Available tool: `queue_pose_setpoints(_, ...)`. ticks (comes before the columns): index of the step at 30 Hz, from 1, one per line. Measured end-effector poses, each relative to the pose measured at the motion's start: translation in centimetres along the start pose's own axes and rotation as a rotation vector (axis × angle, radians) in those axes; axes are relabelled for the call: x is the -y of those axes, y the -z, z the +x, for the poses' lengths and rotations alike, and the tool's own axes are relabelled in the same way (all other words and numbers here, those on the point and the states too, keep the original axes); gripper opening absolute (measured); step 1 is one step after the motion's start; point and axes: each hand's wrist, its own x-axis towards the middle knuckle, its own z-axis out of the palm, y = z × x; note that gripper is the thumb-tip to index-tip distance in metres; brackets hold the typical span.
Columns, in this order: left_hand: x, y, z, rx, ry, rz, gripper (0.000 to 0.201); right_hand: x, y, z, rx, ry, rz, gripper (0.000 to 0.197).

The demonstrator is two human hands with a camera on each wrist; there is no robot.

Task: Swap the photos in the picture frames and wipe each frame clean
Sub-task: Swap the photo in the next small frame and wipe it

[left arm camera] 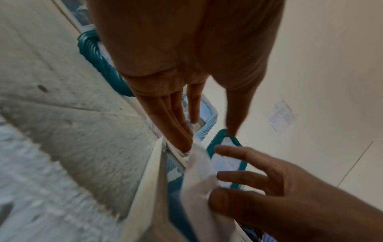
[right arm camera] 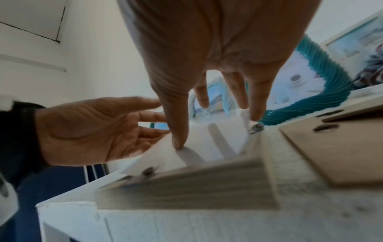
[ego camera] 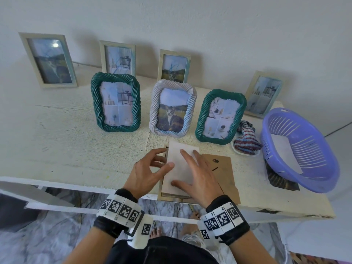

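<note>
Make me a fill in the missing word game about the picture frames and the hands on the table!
1. The white twisted frame in the middle shows a ____.
2. The basket on the right is ____ in colour.
3. The number of green twisted frames standing on the table is ____.
4. The right hand presses flat on a white ____ lying on the open frame.

Missing words: cat; purple; two; sheet of paper
</note>
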Motion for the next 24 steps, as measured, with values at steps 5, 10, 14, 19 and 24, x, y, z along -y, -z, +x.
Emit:
queue_pose_setpoints(5,-1.9,-0.5,0.5,0.016,0.009,-0.031,0.04,-1.0,0.6,-0.7,-0.198,-0.013,0.324,0.069)
queue_pose_setpoints(10,-3.3,-1.1,1.2,-0.073,-0.077,0.102,0.029,-0.1,2.6,-1.8,-0.415,-0.048,0.977,0.067)
queue_pose_setpoints(14,-5.1,-2.5,0.4,0.153,-0.048,-0.071,0.041,1.4,4.6,-3.1,-0.332,0.033,1.239,0.059)
queue_pose_setpoints(19,-6.3,-4.2,-0.6,0.159,0.074,-0.436,0.034,0.9,5.1,-4.1,-0.39,0.047,1.004,0.038)
queue_pose_setpoints(24,-6.4,-6.0,-0.6,0.086,-0.038,-0.357,0.039,-2.2,4.8,-5.2,-0.374,-0.178,0.857,0.024)
